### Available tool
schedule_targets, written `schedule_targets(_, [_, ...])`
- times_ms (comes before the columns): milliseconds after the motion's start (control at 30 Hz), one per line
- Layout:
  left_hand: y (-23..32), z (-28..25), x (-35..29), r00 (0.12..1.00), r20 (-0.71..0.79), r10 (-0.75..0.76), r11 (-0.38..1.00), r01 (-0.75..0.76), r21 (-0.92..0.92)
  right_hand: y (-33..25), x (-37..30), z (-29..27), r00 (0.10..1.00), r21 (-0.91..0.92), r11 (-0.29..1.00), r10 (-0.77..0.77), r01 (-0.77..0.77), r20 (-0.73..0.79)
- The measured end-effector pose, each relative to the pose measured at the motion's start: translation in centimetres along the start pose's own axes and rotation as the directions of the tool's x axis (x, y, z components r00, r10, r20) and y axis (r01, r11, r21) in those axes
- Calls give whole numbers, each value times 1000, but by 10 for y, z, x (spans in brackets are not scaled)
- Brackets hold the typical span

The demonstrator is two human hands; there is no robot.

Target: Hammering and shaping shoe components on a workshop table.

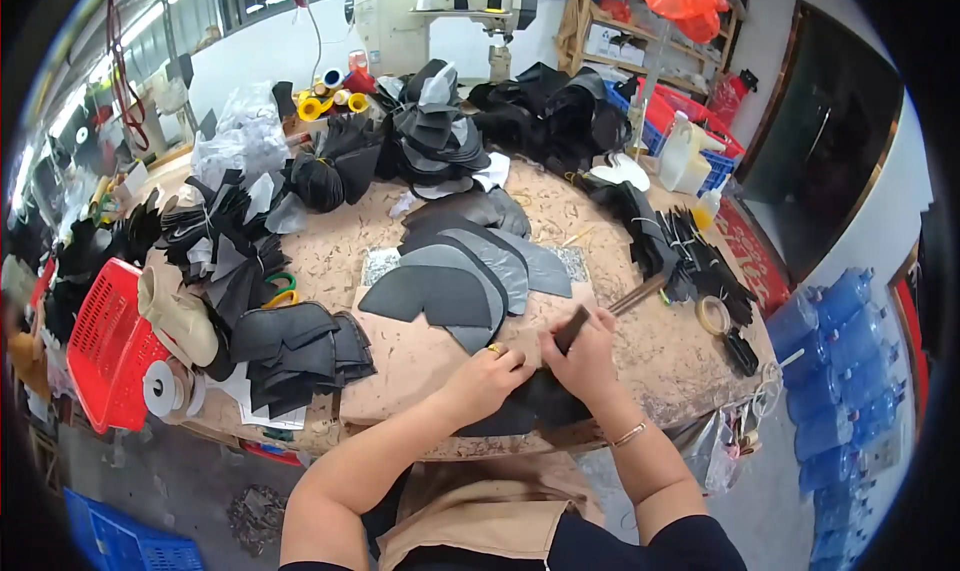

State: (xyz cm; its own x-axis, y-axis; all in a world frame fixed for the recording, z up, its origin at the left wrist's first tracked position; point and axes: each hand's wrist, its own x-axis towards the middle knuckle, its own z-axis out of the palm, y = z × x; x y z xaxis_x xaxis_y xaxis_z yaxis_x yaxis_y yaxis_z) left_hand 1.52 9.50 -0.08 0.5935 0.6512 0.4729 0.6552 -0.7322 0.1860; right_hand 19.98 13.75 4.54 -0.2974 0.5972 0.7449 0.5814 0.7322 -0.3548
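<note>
My left hand (487, 383), with a ring on one finger, has its fingers bent together at the edge of a black leather-like piece (555, 403) by the table's front edge. Gripped upright in my right hand (588, 356) is a dark brown, flat bar-shaped tool (572, 329), whose lower end is hidden behind the hand and the black piece. Just beyond both hands lies a fanned stack of dark grey cut pieces (430, 289). A thin brown stick (637, 295) slants away beside my right hand; I cannot tell whether it joins the tool.
Bundles of black cut pieces (300, 356) lie left, with a red basket (105, 346) and a beige boot (175, 316). A sewing machine (440, 16) stands behind. A tape roll (712, 316) sits right; blue water bottles (845, 371) are stacked beyond the table.
</note>
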Motion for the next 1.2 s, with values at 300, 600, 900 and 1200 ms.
schedule_targets(300, [-3,-10,-3,979,89,-183,943,200,-268,1,-11,6,994,-20,996,81,-82,-68])
schedule_targets(600, [-5,2,-6,997,-61,-49,995,43,-92,-12,-7,16,996,-94,995,24,-33,-89])
schedule_targets(900, [-4,-4,-9,990,-117,-83,995,75,-70,-21,-2,11,995,-90,996,-21,13,-96])
schedule_targets(1200, [-10,-13,-24,996,-27,-83,993,80,-87,-25,7,4,993,11,1000,-22,23,-116])
